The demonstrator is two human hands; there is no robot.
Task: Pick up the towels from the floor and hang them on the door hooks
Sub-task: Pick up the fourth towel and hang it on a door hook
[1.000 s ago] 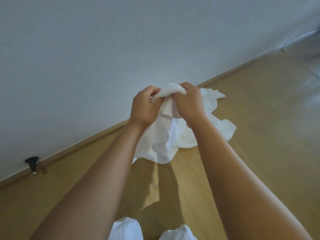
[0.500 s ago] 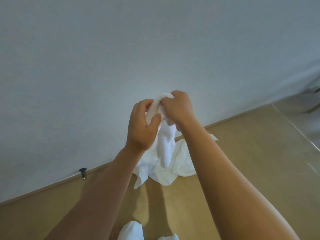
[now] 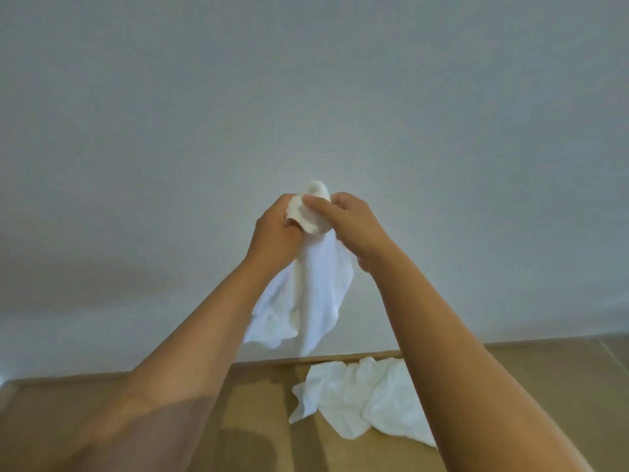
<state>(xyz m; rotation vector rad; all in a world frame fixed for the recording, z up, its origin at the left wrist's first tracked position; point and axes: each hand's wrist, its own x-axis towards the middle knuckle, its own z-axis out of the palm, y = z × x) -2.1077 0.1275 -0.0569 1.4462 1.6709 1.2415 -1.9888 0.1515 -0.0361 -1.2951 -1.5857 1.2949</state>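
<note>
**A:** What have you got hold of?

**B:** Your left hand (image 3: 275, 229) and right hand (image 3: 350, 223) are both curled tight round the bunched top of a white, crumpled cloth towel (image 3: 306, 294). You hold it up in front of the plain pale wall (image 3: 306, 97), and the rest hangs loose beneath them, off the tan plank floor (image 3: 527, 386).

**A:** And the other one?

**B:** A second white crumpled towel (image 3: 360, 400) lies on that floor by the wall's base, partly hidden by your right arm (image 3: 459, 352).

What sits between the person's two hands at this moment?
In the head view, only the bunched top of the white towel lies between the left hand and the right hand; both grip it.
</note>
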